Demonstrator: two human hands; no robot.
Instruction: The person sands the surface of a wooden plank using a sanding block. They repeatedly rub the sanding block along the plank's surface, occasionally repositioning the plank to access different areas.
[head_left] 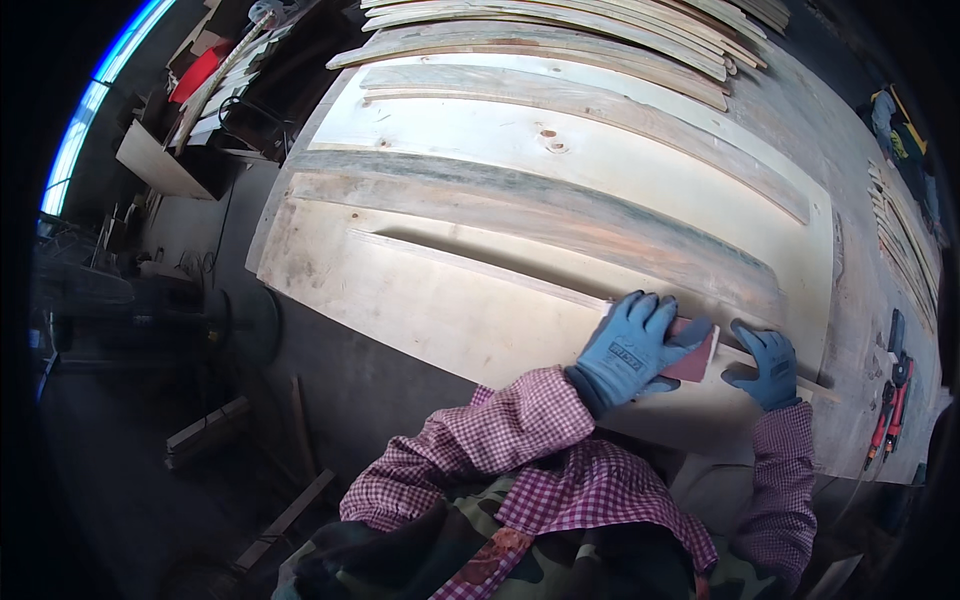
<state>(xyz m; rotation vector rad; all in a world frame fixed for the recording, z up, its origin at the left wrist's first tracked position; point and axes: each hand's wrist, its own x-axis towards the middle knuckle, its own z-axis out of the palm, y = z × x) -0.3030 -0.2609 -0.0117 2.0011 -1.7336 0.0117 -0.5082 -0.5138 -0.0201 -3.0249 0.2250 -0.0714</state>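
Note:
My left hand [625, 350], in a blue work glove, is closed around a sanding block [688, 366] with a reddish-brown abrasive face. The block rests against the edge of a long, thin wooden strip [480, 264], which stands on edge and throws a dark shadow behind it. Part of the strip is hidden under that hand. To the right, my right hand [768, 366], gloved the same way, grips the strip near its right end between thumb and fingers.
Wide boards [480, 205] with dark streaks lie beyond the strip on pale plywood [450, 125]. Stacked slats [560, 35] fill the far side. Red-handled pliers [895, 410] lie at the table's right edge. Scrap wood [208, 430] is on the floor at left.

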